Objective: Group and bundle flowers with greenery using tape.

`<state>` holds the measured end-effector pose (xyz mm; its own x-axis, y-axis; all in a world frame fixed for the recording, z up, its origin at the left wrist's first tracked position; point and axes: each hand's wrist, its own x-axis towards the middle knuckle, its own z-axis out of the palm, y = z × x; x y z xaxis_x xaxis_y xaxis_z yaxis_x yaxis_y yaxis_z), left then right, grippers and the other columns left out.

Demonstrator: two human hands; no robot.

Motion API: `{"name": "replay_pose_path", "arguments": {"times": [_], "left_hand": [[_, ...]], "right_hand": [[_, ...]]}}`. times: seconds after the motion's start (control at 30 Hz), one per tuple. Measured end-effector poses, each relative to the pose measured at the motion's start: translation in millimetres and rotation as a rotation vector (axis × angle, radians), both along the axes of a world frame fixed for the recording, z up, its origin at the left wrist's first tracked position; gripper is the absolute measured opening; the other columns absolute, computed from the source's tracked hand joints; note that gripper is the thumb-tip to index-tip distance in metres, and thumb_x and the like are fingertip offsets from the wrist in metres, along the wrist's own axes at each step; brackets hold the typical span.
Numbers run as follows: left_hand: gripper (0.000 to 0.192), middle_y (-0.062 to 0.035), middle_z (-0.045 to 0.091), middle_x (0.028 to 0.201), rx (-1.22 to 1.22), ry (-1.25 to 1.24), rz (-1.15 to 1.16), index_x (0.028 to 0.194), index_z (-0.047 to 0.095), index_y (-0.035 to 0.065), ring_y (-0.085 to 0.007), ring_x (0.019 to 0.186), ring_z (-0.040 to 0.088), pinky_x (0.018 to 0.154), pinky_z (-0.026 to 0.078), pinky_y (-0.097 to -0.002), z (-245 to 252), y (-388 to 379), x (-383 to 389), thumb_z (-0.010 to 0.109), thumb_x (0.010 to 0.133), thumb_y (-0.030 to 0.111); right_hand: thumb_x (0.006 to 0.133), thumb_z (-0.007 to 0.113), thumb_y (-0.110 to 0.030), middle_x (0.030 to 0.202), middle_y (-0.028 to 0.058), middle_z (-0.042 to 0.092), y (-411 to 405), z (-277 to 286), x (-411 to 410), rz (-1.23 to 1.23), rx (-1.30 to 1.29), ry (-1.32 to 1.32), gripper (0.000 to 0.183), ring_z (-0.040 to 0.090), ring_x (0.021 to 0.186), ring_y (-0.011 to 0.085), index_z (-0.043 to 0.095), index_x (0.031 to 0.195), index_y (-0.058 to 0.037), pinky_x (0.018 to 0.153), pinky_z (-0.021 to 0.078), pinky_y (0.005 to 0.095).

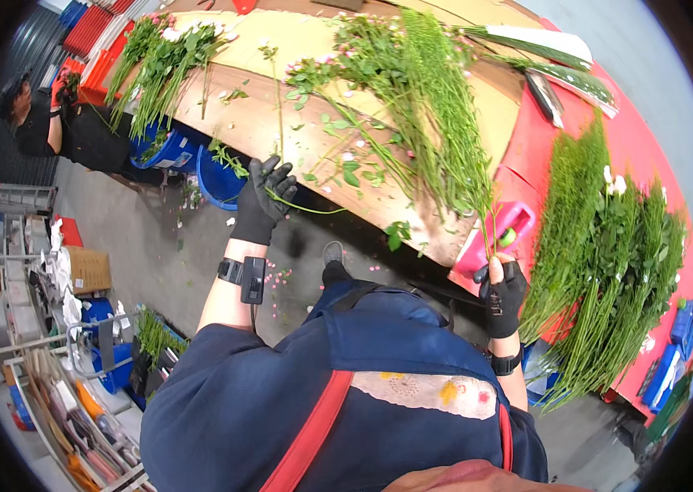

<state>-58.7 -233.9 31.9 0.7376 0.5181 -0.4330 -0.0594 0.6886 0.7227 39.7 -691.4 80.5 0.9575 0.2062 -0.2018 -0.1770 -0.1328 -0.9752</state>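
Note:
My left hand [262, 200], in a black glove, is over the near edge of the wooden table [248, 126], palm up with fingers spread and partly curled. A thin green stem with a leafy end [228, 161] lies across it. My right hand [502, 295], in a black glove with a bare thumb tip, pinches the lower end of a green stem [489, 227] beside a pink plastic tool [515, 224]. Feathery green stems [444, 117] and small pink roses [361, 37] lie on the table above my hands. Loose leaves and petals are scattered between them.
Greenery bundles with white flowers [620, 246] lie on the red table covering [635, 166] at right. A black-handled knife [544, 98] rests near wrapped stems. Blue buckets [218, 178] stand below the table's left edge. A co-worker [85, 132] stands at far left near more roses.

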Motion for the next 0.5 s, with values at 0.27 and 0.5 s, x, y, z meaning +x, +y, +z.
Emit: {"name": "replay_pose_path", "arguments": {"times": [0.27, 0.5], "left_hand": [[0.057, -0.0167, 0.066, 0.102, 1.114, 0.555, -0.301, 0.115, 0.058, -0.0026, -0.0274, 0.091, 0.063, 0.077, 0.050, -0.0361, 38, 97, -17, 0.073, 0.081, 0.042], [0.040, -0.0127, 0.067, 0.080, 1.293, 0.736, -0.641, 0.094, 0.065, -0.0009, -0.0239, 0.062, 0.062, 0.062, 0.049, -0.0379, 56, 141, -43, 0.071, 0.084, 0.038]], "right_hand": [[0.098, 0.056, -0.019, 0.067, 0.0054, 0.062, 119, -29, -27, 0.169, -0.248, -0.345, 0.019, 0.053, 0.055, 0.0104, 0.060, 0.097, -0.0005, 0.052, 0.0407, 0.0268], [0.094, 0.059, -0.012, 0.081, 0.0134, 0.066, 260, -7, -34, 0.503, -0.367, -0.699, 0.013, 0.063, 0.071, 0.0233, 0.064, 0.094, 0.0000, 0.066, 0.0491, 0.0328]]}}
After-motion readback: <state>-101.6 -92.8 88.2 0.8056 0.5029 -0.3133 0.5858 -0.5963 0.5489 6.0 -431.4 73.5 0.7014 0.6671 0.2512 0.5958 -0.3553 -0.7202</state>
